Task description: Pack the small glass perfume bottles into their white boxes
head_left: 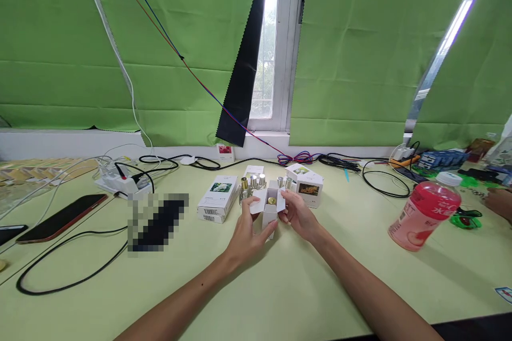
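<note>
- Fingers of a person's left hand (248, 229) grip a small open white box (270, 217), the index finger at the spread left flap (259, 203) and the thumb low across the front.
- The right hand (300, 216) pinches the right flap (280, 201) between thumb and fingertips, its other fingers curled beside the box.
- The box, top open, is held at the center of the pale green table (280, 293); a gold-colored cap (272, 201) shows inside it.
- Just beyond the hands stand small bottles: a gold-capped bottle (244, 184) on the left, silver-capped bottles (262, 181) next to it, and more silver caps (280, 182) behind the right flap.
- To the left lies a white carton (218, 200) with a white-flower picture; to the right sits a carton with orange flowers (309, 192).
- Farther back, a small box with a red picture (225, 153) stands near the wall.
- A pink-labeled bottle (424, 213) stands well to the right, its cap white.
- At far left rest a phone in a reddish case (64, 218) and a white power strip (120, 184) with cables plugged in; a nearby patch is pixelated.
- Green curtains (360, 53) frame a narrow strip of window (266, 64).
</note>
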